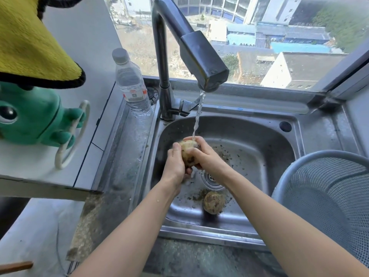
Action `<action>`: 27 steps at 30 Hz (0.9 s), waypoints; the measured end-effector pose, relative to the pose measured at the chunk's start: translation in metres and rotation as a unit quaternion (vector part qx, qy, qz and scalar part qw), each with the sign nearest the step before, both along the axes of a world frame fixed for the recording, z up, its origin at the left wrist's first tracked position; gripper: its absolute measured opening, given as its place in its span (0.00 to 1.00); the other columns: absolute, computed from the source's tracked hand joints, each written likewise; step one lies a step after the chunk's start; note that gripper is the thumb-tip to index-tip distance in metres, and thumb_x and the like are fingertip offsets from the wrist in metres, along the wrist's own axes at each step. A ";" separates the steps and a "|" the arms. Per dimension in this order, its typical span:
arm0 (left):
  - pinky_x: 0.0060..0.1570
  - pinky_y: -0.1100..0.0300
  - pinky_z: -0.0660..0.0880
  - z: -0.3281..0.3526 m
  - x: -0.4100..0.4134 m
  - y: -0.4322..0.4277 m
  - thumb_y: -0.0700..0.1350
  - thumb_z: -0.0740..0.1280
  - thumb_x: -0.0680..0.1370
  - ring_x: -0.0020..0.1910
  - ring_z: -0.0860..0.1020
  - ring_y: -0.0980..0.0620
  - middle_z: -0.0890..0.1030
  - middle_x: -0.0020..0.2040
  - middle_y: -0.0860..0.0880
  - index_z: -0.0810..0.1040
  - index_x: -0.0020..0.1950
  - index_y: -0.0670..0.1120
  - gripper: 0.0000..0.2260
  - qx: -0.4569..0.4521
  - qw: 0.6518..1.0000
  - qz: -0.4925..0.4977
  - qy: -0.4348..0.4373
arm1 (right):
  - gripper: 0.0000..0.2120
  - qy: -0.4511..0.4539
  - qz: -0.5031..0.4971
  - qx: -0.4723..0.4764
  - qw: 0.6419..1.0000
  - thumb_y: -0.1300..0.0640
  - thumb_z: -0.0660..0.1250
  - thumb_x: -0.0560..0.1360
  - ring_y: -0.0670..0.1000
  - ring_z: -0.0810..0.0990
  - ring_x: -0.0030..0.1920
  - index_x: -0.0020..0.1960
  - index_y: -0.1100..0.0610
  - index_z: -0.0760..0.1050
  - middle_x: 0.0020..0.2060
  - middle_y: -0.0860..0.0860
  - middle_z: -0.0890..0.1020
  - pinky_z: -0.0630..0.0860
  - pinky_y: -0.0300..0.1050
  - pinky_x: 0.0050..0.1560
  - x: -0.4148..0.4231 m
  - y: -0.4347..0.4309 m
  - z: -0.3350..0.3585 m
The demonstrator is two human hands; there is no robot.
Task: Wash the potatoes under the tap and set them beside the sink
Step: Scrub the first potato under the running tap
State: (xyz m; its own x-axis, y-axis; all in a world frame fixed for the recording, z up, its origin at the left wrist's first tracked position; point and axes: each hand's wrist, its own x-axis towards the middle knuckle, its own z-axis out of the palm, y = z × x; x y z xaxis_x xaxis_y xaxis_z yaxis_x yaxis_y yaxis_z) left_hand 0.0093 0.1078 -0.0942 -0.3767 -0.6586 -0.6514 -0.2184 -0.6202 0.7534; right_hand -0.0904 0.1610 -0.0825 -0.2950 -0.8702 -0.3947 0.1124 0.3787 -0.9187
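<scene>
A dirty potato (pixel 188 153) is held over the steel sink (pixel 259 156) under a thin stream of water from the tap (pixel 203 58). My left hand (pixel 176 162) grips it from the left and my right hand (pixel 203 154) wraps it from the right, fingers curled over its top where the water lands. A second muddy potato (pixel 212 202) lies on the sink floor near the drain (pixel 210 177), with bits of soil scattered around it.
A grey mesh colander (pixel 327 196) sits on the right rim of the sink. A plastic water bottle (pixel 131 82) stands left of the tap base. A green plush toy (pixel 34 116) rests on the white ledge at left. A window is behind the sink.
</scene>
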 end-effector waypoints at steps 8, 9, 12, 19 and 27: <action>0.23 0.62 0.64 -0.006 -0.001 -0.002 0.62 0.48 0.83 0.24 0.68 0.54 0.74 0.37 0.43 0.72 0.62 0.42 0.26 0.011 1.000 -0.001 -0.003 | 0.15 -0.006 0.030 0.010 0.999 0.53 0.63 0.79 0.48 0.79 0.52 0.65 0.47 0.70 0.55 0.50 0.78 0.77 0.40 0.46 -0.005 0.002 0.001; 0.24 0.62 0.65 -0.005 -0.002 0.000 0.62 0.47 0.83 0.24 0.68 0.54 0.74 0.37 0.43 0.73 0.62 0.42 0.27 0.002 1.000 -0.007 -0.002 | 0.13 0.017 0.010 0.010 1.000 0.50 0.64 0.78 0.50 0.80 0.53 0.62 0.48 0.72 0.54 0.50 0.79 0.79 0.44 0.50 -0.004 0.000 0.000; 0.26 0.62 0.65 -0.001 -0.007 0.004 0.60 0.48 0.84 0.26 0.69 0.53 0.75 0.35 0.45 0.77 0.54 0.45 0.24 -0.023 1.000 -0.006 0.004 | 0.11 0.091 -0.062 0.021 0.994 0.46 0.63 0.79 0.51 0.81 0.51 0.55 0.51 0.76 0.47 0.48 0.81 0.80 0.53 0.55 0.004 -0.009 -0.001; 0.18 0.66 0.62 -0.009 0.003 -0.006 0.63 0.48 0.83 0.19 0.67 0.55 0.75 0.32 0.43 0.73 0.63 0.39 0.30 0.062 0.997 0.050 0.007 | 0.18 -0.069 0.053 0.002 0.996 0.56 0.56 0.83 0.38 0.80 0.42 0.72 0.50 0.68 0.51 0.48 0.78 0.74 0.29 0.36 -0.008 0.009 0.007; 0.24 0.61 0.66 -0.003 -0.008 0.005 0.65 0.62 0.75 0.28 0.71 0.52 0.75 0.36 0.45 0.75 0.60 0.37 0.31 -0.019 0.998 0.064 0.021 | 0.13 -0.009 -0.089 0.003 0.996 0.52 0.58 0.82 0.51 0.82 0.51 0.57 0.54 0.79 0.49 0.53 0.84 0.80 0.46 0.54 0.004 -0.010 -0.001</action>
